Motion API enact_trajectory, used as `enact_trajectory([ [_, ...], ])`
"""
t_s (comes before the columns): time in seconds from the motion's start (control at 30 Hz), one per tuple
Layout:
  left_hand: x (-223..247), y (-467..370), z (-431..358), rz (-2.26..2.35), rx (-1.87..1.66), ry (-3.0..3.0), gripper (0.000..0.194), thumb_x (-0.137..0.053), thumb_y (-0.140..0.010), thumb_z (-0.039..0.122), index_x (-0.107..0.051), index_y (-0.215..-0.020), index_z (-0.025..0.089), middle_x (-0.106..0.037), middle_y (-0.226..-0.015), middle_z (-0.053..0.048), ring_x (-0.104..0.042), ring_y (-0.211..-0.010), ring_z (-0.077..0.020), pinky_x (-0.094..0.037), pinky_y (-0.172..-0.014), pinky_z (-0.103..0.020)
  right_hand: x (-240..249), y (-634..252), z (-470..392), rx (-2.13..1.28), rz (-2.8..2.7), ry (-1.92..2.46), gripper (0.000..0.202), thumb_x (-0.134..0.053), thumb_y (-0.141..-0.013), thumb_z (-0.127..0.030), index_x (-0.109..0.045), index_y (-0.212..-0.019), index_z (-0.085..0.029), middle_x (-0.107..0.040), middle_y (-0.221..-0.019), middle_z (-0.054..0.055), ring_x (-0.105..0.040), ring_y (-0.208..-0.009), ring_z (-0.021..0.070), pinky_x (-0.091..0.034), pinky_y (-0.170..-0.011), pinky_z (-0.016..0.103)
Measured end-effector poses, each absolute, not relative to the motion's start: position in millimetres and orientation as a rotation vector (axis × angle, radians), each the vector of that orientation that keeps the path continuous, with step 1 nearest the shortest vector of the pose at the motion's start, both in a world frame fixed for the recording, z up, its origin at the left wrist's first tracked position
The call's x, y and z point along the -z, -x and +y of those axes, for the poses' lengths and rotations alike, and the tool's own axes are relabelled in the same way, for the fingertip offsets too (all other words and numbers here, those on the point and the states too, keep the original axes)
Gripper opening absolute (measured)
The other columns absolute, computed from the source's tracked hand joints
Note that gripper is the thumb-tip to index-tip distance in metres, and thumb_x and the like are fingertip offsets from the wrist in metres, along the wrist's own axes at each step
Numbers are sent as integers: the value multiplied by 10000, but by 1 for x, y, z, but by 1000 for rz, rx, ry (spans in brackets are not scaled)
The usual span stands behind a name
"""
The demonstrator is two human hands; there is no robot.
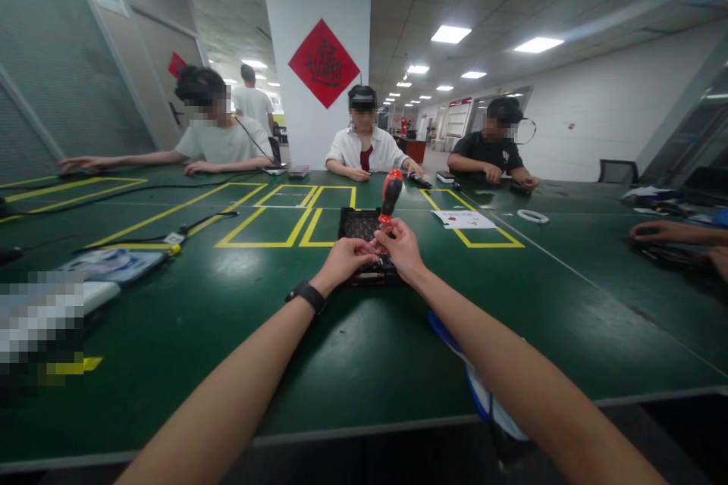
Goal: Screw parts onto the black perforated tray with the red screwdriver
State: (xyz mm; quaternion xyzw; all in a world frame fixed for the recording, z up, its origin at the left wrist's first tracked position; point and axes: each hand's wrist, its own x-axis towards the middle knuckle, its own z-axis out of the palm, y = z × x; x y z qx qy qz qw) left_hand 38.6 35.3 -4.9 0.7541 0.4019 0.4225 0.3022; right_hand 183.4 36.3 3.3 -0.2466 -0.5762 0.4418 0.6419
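Note:
A screwdriver (pixel 392 193) with a red and black handle stands nearly upright, handle up, in my right hand (pixel 403 251). The fingers close round it just below the handle. My left hand (pixel 348 258), with a black band at the wrist, meets the right one at the fingertips. Its fingers are pinched together, and what lies between them is too small to make out. Beneath both hands an open black case (pixel 359 223) with a moulded inside rests on the green table (pixel 318 348). My hands cover much of its near half.
Yellow tape outlines, a white paper sheet (pixel 465 220) and a white ring (pixel 533 217) lie beyond the case. Cables and a flat pack (pixel 117 265) are at left. A blue-and-white item (pixel 481 386) lies under my right forearm. Several people sit around the table.

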Motion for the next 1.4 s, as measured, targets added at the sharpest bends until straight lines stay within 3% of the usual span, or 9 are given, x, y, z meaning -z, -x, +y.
enact_trajectory([
  [0.27, 1, -38, 31, 904, -1052, -1992, 306, -559, -724, 385, -673, -770, 105, -677, -693, -48, -602, -632, -140, -449, -622, -228, -5, -184, 36, -1127, -1347, 560, 348, -499, -772, -430, -571, -993, -170, -590, -825, 42, -569, -624, 99, -490, -486, 220],
  [0.53, 4, -38, 35, 961, -1117, -2022, 296, -625, -664, 364, -659, -807, 106, -673, -742, -49, -587, -643, -142, -436, -610, -232, -7, -183, 32, -1025, -1316, 605, 302, -606, -703, -387, -588, -886, -148, -628, -725, 35, -586, -606, 110, -462, -485, 202],
  [0.7, 0, -39, 31, 982, -1102, -2015, 301, -656, -624, 378, -641, -747, 104, -639, -644, -16, -538, -550, -109, -406, -538, -209, -7, -182, 31, -1032, -1328, 590, 318, -619, -685, -402, -566, -888, -163, -622, -713, 19, -572, -574, 98, -452, -466, 192],
  [0.87, 1, -38, 33, 891, -1047, -2005, 295, -594, -690, 376, -661, -774, 101, -666, -726, -38, -580, -646, -141, -436, -629, -237, -7, -183, 32, -1083, -1374, 583, 388, -542, -736, -441, -571, -1006, -163, -622, -779, 40, -578, -627, 105, -474, -496, 209],
  [1.2, 8, -39, 40, 985, -1101, -2045, 305, -646, -635, 371, -648, -784, 105, -664, -726, -47, -578, -641, -147, -443, -632, -252, -5, -181, 34, -967, -1317, 602, 296, -665, -647, -347, -558, -852, -163, -592, -672, -7, -571, -546, 96, -453, -448, 194],
  [1.4, 6, -38, 38, 900, -1071, -2087, 295, -569, -712, 372, -665, -793, 106, -674, -782, -38, -594, -736, -165, -441, -711, -255, -10, -182, 30, -1091, -1328, 591, 365, -562, -719, -439, -583, -949, -157, -600, -744, 29, -580, -621, 110, -472, -451, 200],
])
